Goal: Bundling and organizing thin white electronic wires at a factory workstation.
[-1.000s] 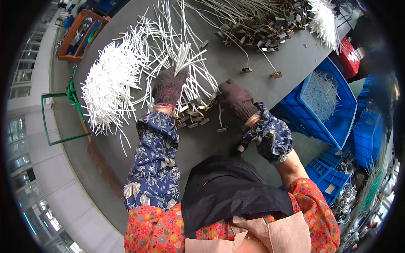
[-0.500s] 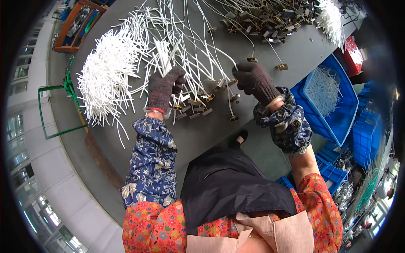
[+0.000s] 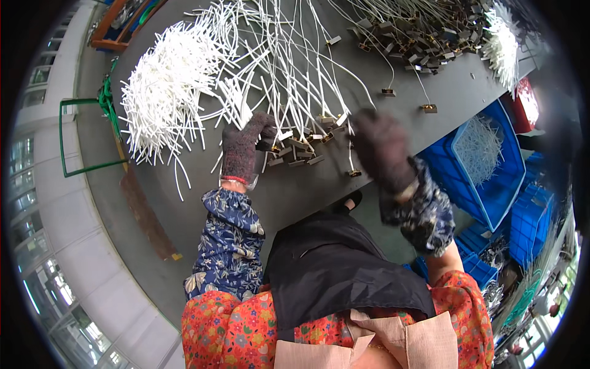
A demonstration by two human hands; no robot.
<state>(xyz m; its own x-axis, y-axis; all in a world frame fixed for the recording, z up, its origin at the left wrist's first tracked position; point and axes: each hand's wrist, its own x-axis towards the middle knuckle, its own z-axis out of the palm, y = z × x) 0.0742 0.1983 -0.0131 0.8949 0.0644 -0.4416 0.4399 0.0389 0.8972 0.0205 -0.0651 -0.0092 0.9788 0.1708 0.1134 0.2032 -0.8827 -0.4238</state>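
Observation:
My left hand (image 3: 246,147), in a dark knitted glove, is closed around a small bundle of short white tubes (image 3: 236,101) whose ends fan out above the fist. Left of it lies a big heap of similar white tubes (image 3: 163,92). Just right of that fist, several thin white wires with small metal blocks (image 3: 301,149) at their ends lie on the grey table (image 3: 276,200). My right hand (image 3: 384,147), gloved alike, is smeared by motion beside a wire with a metal end (image 3: 354,173); its fingers cannot be made out.
A larger pile of metal-ended wires (image 3: 424,46) covers the far right of the table, with a white tube bundle (image 3: 501,49) beside it. Off the table's right edge stands a blue bin (image 3: 452,181) holding thin clear strands. A green frame (image 3: 61,138) is at the left.
My right hand has moved down towards me and is blurred, away from where its fingers met a white strand. My left hand keeps its bundle. The whole view has shifted slightly.

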